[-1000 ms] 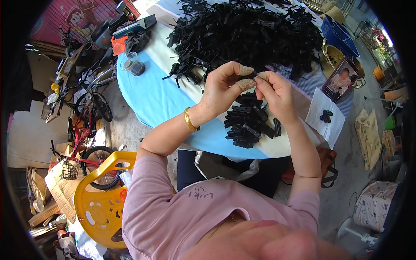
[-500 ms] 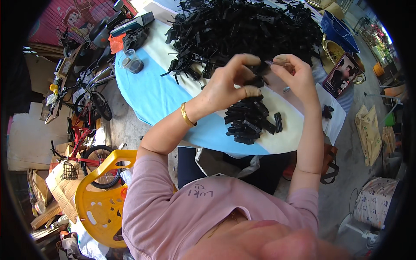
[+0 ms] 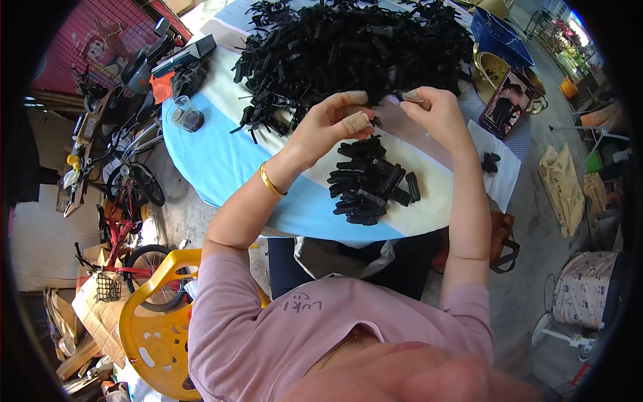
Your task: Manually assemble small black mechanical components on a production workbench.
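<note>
Both hands are raised over the table, just in front of a large heap of black plastic clip-like pieces (image 3: 355, 57). My left hand (image 3: 321, 130) is curled, with light wrapping on the thumb and a fingertip; what it holds, if anything, is hidden. My right hand (image 3: 439, 114) is pinched closed, its thumb and forefinger also wrapped. A dark bit shows at its fingertips, too small to name. Below the hands lies a smaller pile of black pieces (image 3: 365, 191), stacked roughly side by side. One black piece (image 3: 412, 186) rests at that pile's right edge.
On the striped tablecloth (image 3: 194, 151) stands a clear cup with dark contents (image 3: 187, 117). At right are a propped phone (image 3: 506, 107), a gold pot (image 3: 492, 67), a blue basket (image 3: 502, 37) and white paper with black bits (image 3: 499, 161). A yellow chair (image 3: 157, 335) stands left.
The view has shifted slightly, so the table sits further left. Both hands have moved a little; the dark piece seen by my left thumb before no longer shows clearly there.
</note>
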### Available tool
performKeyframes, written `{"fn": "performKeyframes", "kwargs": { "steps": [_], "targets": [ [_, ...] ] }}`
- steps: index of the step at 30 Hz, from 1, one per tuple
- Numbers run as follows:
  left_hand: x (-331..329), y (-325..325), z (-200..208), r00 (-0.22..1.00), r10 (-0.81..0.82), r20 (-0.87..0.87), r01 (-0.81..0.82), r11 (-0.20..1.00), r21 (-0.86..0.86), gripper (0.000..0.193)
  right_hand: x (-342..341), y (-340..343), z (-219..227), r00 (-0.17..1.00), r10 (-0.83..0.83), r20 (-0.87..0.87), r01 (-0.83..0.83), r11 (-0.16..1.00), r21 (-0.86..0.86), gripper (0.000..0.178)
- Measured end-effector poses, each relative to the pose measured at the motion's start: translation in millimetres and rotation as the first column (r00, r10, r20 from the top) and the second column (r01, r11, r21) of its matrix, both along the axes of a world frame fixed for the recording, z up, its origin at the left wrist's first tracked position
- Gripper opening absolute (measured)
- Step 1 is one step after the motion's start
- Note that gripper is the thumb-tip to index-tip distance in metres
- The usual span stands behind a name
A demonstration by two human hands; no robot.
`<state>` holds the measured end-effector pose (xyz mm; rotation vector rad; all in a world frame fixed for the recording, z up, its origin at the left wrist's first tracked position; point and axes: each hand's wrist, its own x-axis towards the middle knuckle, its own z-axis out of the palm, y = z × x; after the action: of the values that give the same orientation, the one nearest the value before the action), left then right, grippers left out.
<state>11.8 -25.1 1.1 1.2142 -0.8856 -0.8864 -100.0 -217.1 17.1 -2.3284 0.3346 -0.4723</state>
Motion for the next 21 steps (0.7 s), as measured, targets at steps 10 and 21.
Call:
{"fn": "performKeyframes", "kwargs": {
  "steps": [10,21],
  "targets": [
    [12.7,3.3,-0.9,0.945,-0.199,-0.261,0.116,0.946,-0.303,0.057,-0.5,40.4,-1.5,0.894,0.407,0.189,-0.431,0.896,0.107,0.015],
    [-13.4,-0.5,-0.3,0.957,0.255,0.137,-0.221,0.949,-0.224,0.037,4.2,55.7,-7.5,0.921,0.197,0.335,-0.33,0.852,0.407,0.014]
  ]
}}
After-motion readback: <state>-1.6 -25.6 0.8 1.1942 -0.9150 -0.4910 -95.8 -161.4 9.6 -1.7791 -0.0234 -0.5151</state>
